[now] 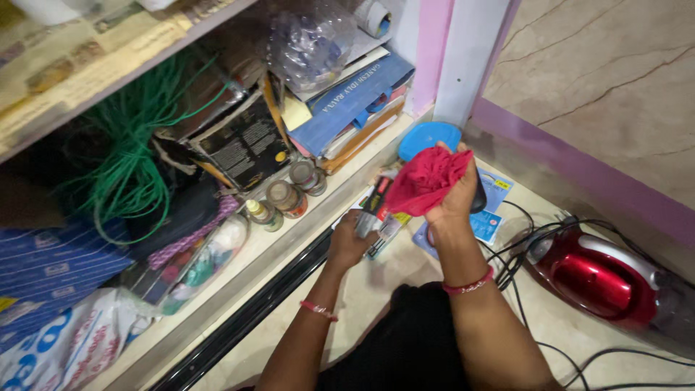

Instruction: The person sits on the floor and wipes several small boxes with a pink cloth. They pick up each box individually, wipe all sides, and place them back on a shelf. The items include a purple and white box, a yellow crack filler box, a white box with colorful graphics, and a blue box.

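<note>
Item one: our right hand (455, 199) was closed around a bunched red cloth (426, 178), held above the floor just in front of the open cupboard. A dark object showed at the hand's far edge; we could not tell what it was.

Item two: our left hand (350, 242) was gripping a flat printed packet (381, 210), low beside the cupboard's bottom ledge and just under the cloth.

Item three: a round blue lid (427, 135) lay on the floor behind the cloth, and a blue printed card (489, 210) lay flat beneath our right hand.

Item four: on the lower shelf we noted a coil of green cord (127, 163), three small jars (287, 198) near the edge, and stacked folders (347, 108).

Item five: a red vacuum cleaner (597, 279) sat at our right, with black cables (517, 257) trailing beside it.
</note>
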